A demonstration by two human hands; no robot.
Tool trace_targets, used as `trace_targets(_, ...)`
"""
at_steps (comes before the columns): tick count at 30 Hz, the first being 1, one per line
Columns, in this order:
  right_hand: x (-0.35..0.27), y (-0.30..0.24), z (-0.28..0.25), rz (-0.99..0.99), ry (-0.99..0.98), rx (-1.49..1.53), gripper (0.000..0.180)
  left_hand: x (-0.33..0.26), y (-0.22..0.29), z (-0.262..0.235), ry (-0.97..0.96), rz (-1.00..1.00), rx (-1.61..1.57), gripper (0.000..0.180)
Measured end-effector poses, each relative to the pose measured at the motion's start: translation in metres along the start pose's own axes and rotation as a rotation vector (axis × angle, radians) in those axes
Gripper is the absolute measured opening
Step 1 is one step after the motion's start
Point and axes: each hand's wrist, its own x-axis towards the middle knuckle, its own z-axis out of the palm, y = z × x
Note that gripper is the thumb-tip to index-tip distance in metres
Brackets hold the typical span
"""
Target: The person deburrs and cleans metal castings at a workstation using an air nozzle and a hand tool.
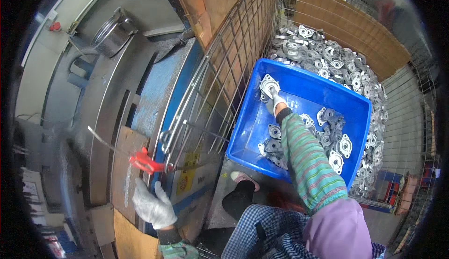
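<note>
My right hand [276, 102], in a pale glove, reaches into a blue plastic bin [312, 74] and grips a round metal flange casting [269, 84] near the bin's far left corner. Other grey castings [336, 160] lie in loose groups on the bin's floor, partly hidden by my right forearm. By the edge of the workbench at left, my left hand [153, 208] is gloved and holds nothing, its thumb apart from the fingers. Just above its fingertips sits a red tool [146, 160] with a thin metal rod; its exact kind is unclear.
Behind and right of the bin, a wire mesh cage [234, 39] holds a large heap of similar castings [336, 58], with cardboard [353, 27] along its far wall. A metal machine bench [105, 95] with a shiny round ring [113, 32] stands at left. My shoe [245, 180] shows below the bin.
</note>
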Motion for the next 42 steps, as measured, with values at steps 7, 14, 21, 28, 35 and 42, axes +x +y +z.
trace_targets(7,0.013,0.061,0.089,-0.302,0.145,0.069,0.043,-0.006,-0.022,-0.010,-0.100,-0.082,0.125,0.049)
trace_targets(14,0.041,0.033,0.048,-0.312,-0.042,-0.342,0.034,-0.005,-0.017,0.004,-0.007,-0.003,0.233,0.048)
trace_targets(21,-0.037,-0.020,-0.005,-0.084,-0.072,-0.376,0.057,-0.001,-0.004,0.014,0.009,-0.016,0.156,0.043)
trace_targets(28,-0.015,0.087,-0.074,-0.302,-0.043,-1.492,0.063,0.002,0.000,0.014,0.058,0.012,0.084,0.037)
trace_targets(35,-0.016,0.128,-0.072,-0.460,0.175,-1.999,0.054,-0.008,-0.007,0.015,0.005,-0.045,0.071,0.036)
trace_targets(42,-0.041,0.107,-0.059,-0.497,0.233,-1.911,0.053,0.001,0.004,0.006,-0.133,-0.160,0.028,0.033)
